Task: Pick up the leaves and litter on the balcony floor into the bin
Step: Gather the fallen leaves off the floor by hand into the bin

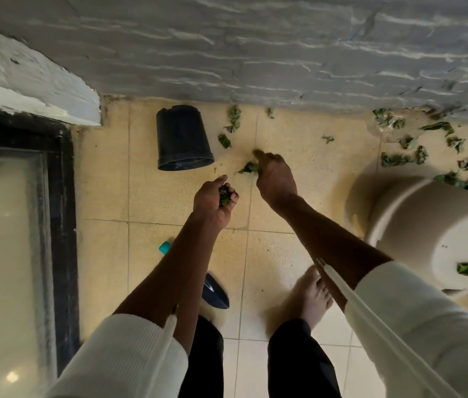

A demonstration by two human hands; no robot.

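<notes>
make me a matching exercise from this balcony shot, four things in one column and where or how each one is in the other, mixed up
Things:
1. left hand
2. right hand
3. black pot
4. beige bin

States:
A. lying on its side near the grey wall
B. holds a bunch of green leaves
C. has one green leaf inside
D. pinching a leaf at the floor

Pairs: 1-B, 2-D, 3-A, 4-C
</notes>
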